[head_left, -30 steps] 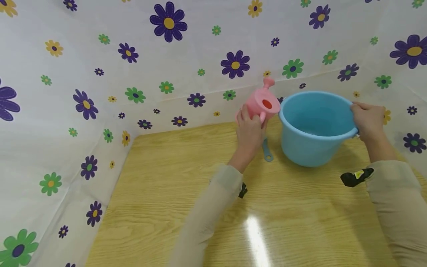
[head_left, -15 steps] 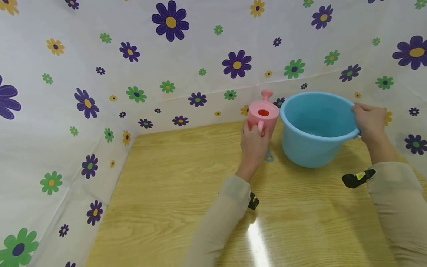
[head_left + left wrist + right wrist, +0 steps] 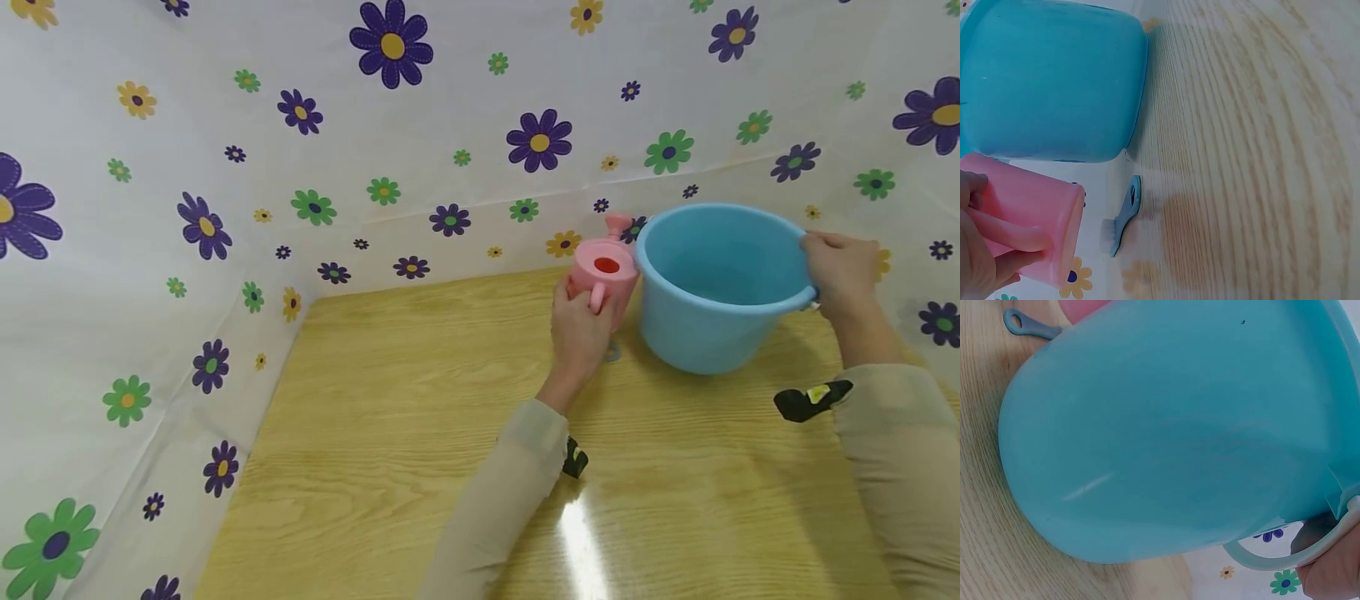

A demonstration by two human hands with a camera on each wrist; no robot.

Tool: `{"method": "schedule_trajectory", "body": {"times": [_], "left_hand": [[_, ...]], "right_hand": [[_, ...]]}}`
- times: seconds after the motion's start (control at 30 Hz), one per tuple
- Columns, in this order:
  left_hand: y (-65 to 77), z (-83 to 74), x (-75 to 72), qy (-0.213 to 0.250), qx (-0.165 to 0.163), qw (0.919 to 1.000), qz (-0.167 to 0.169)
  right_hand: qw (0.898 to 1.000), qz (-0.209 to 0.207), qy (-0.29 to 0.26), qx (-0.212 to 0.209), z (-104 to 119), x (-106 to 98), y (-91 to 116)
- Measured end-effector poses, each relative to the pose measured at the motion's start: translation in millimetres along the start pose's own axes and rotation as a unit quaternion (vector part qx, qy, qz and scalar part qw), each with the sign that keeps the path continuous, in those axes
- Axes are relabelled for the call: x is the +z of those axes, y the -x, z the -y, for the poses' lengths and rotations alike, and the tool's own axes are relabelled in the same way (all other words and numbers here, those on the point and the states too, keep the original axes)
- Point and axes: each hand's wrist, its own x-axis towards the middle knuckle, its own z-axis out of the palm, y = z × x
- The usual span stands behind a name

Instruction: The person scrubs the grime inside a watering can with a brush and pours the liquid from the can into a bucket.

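Observation:
A pink toy watering can [image 3: 621,298] with a round red-looking opening is nearly upright just left of the blue bucket [image 3: 692,337]. My left hand [image 3: 579,337] holds it by its handle, fingers curled in the loop in the left wrist view. The can hangs above the tabletop there. On the bucket's right side, my right hand [image 3: 847,271] grips the rim, beside the pale carrying handle [image 3: 1263,561] in the right wrist view. Below the can lies a small blue-handled brush [image 3: 1126,212] with pale bristles; from the head only its handle end shows.
The wood-grain tabletop [image 3: 390,400] runs left and forward of the bucket. A white flower-print sheet [image 3: 420,167] rises behind and along the left edge, close behind the can and bucket.
The watering can, tilted and higher before, has come down and turned more upright, staying beside the bucket. It now covers more of the brush. My right hand still grips the bucket in place.

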Motion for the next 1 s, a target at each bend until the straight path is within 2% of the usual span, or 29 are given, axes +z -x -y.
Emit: {"method": "schedule_trajectory", "body": {"times": [0.17, 0.37, 0.73, 0.83, 1.0], "left_hand": [[-0.8, 5.4, -9.5, 0.003, 0.007, 0.9999, -0.008], [-0.6, 14.1, -21.5, 0.035, 0.020, 0.9989, -0.023], [-2.1, 32.0, -38.3, 0.055, 0.030, 0.9953, -0.074], [-1.2, 34.1, -42.4, 0.059, 0.027, 0.9945, -0.082], [-1.6, 37.9, -52.2, 0.076, 0.004, 0.9930, -0.090]], "right_hand": [[1.000, 0.003, 0.020, 0.005, 0, -4, -1], [1.000, 0.009, 0.015, 0.006, 0, -9, 2], [0.999, -0.019, 0.028, 0.003, 1, -5, 7], [0.999, -0.019, 0.046, -0.016, -2, -7, 6], [0.994, -0.016, 0.089, -0.053, -5, -9, 5]]}}
